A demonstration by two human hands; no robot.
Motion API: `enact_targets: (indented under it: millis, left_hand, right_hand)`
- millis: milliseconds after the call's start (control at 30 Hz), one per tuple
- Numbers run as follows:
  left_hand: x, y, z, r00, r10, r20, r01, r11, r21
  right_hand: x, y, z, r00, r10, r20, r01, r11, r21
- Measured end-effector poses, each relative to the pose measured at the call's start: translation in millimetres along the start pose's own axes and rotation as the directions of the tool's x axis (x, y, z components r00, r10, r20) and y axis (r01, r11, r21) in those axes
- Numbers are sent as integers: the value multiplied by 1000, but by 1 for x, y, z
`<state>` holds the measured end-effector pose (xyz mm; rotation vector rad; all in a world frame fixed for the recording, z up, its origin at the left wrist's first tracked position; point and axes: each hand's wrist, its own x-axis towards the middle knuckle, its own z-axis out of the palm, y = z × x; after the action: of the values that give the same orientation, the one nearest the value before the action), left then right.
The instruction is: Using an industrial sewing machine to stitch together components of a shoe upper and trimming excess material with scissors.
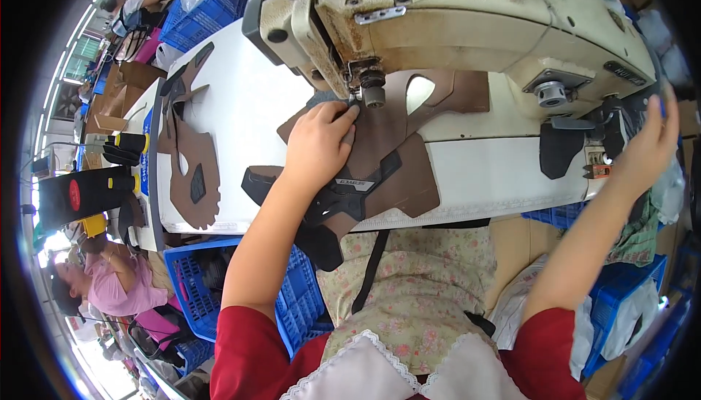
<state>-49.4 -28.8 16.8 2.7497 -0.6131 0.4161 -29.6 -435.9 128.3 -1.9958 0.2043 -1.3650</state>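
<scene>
My left hand rests by the needle of a cream sewing machine, its fingers pressed together on a brown shoe upper piece. This flat piece has black overlays and a small grey label; part of it lies under the machine arm, and a black flap hangs over the table's front edge. Slightly blurred, my right hand is raised at the machine's right end with fingers stretched out, holding nothing that I can see. Black shoe pieces lie close to it at the table's right end.
Another brown shoe upper lies on the left of the white table. Blue crates stand below the front edge, with another blue crate at the far left. Two people sit at the left. Black-and-yellow thread cones stand beyond the table's left edge.
</scene>
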Motion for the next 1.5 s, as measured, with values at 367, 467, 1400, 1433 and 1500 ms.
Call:
enact_targets:
  millis: [367, 467, 1400, 1433, 1500]
  left_hand:
    - [-1, -1, -2, 999, -25, 24, 25, 1000, -16]
    - [0, 0, -4, 1000, -12, 18, 12, 1000, 2]
    - [-3, -7, 5, 999, -34, -2, 34, 999, -27]
    - [-5, -8, 5, 999, -37, 2, 37, 999, -27]
    - [-3, -8, 7, 995, -86, 40, 88, 995, -56]
  right_hand:
    - [100, 192, -21, 974, -10, 228, 83, 946, -313]
    - [16, 213, -20, 986, 101, 136, -54, 948, -315]
    - [45, 183, -17, 960, 251, 126, -185, 902, -390]
    - [45, 181, -16, 965, 235, 115, -167, 892, -420]
    - [52, 187, -26, 966, 225, 125, -155, 895, -419]
